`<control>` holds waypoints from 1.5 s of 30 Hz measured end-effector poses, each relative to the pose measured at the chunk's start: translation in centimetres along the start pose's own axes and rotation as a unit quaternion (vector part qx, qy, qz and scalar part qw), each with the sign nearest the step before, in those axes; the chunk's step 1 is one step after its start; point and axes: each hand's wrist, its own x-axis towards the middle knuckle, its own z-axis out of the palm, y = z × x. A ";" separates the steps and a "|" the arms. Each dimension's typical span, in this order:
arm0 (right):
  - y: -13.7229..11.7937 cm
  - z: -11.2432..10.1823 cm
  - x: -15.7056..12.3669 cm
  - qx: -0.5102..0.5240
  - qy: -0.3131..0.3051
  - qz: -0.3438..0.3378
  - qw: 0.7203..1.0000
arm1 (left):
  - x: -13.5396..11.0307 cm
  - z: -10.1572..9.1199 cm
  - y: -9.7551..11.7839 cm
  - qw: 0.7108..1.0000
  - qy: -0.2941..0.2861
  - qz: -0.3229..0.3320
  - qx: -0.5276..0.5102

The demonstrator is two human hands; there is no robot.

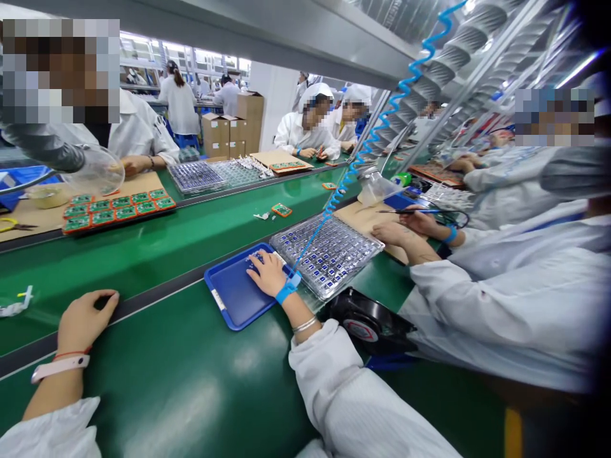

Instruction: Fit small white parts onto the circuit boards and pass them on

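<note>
My right hand [268, 273] lies spread over the far right part of a blue tray [233, 286], its fingers reaching among tiny pale and blue parts [256, 256]. A blue wrist strap with a coiled cord is on that wrist. My left hand [86, 321] is at the dark belt edge on the left, with thumb and index tip brought together in a loop and nothing visible between them. Its other fingers are mostly hidden. Beside the tray stands a clear plastic blister tray [329, 254] with rows of small blue-marked parts.
A green conveyor belt [200, 222] runs across, carrying a small orange-edged circuit board [281, 210] and white pieces [19, 305]. Co-workers in white coats sit opposite and at right; a co-worker's hands [396, 232] hold a thin tool. A black device [367, 321] sits near my right forearm.
</note>
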 end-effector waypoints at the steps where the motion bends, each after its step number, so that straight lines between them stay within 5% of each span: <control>1: 0.0 0.0 0.0 -0.006 -0.009 0.001 1.000 | 0.0 0.0 0.0 1.000 0.000 -0.001 -0.001; 45: 1.0 0.9 0.2 -0.028 -0.034 0.005 0.999 | -1.1 0.3 1.2 0.994 0.067 0.055 -0.070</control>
